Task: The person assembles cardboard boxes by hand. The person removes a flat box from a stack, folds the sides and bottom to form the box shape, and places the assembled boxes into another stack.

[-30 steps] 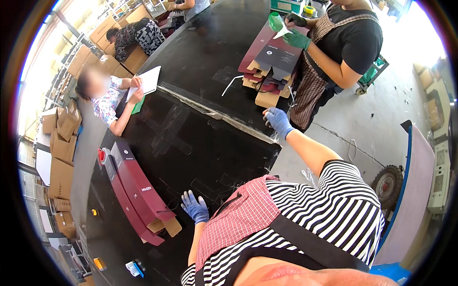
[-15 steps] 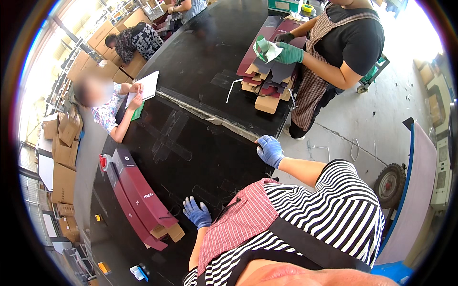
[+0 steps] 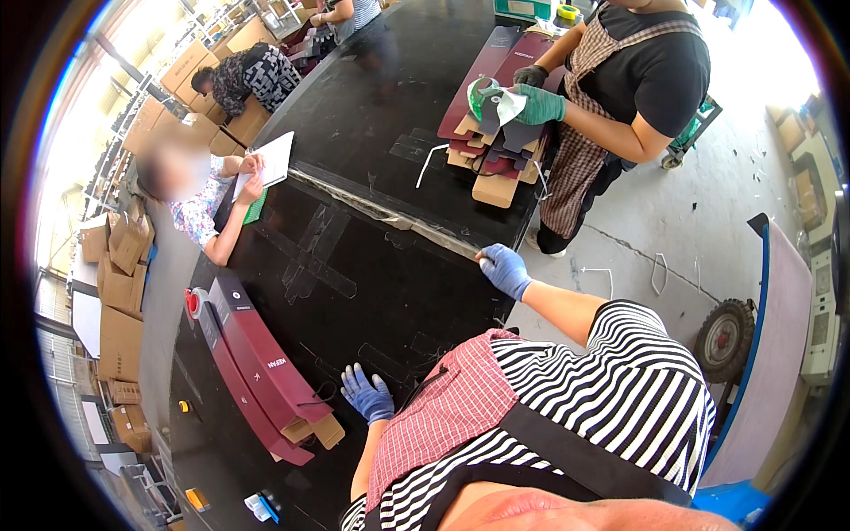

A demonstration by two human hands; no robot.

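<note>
Both of my hands wear blue gloves and rest on the black tabletop (image 3: 354,319). My left hand (image 3: 368,395) lies flat with its fingers spread, holding nothing. Beside it, to the left, are long maroon cartons (image 3: 264,363), with open brown flaps at the near end. A grey and red tape dispenser (image 3: 194,303) lies at their far end. My right hand (image 3: 506,272) leans at the table's right edge, close to the seam between two table sections. Its fingers are loosely bent and nothing shows in them.
Across the table, a person (image 3: 199,199) holds white papers (image 3: 266,165). At the far right, a co-worker in gloves handles a green and white roll (image 3: 498,103) over stacked maroon cartons (image 3: 482,80). A wheeled cart (image 3: 726,341) stands right of me.
My right hand has tilted slightly and its fingers have drawn closer together. My left hand stays in place. The co-worker's hands have shifted around the roll.
</note>
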